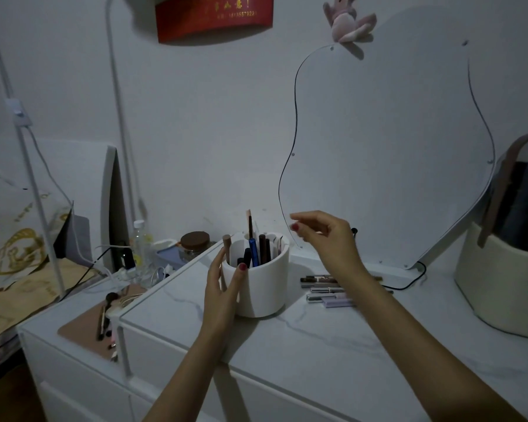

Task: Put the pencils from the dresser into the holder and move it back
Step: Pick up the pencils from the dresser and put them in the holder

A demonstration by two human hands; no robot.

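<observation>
Pencils (326, 289) lie flat on the dresser (317, 345) just right of the holder (264, 284), long axes left to right, tips indistinct. We steady the holder with the left hand (223, 284), fingers straight against its wall, so it cannot tip. The right hand (323, 236) hovers above the pencils, fingers loosely curled, holding nothing. Loaded pencils stand near upright.
</observation>
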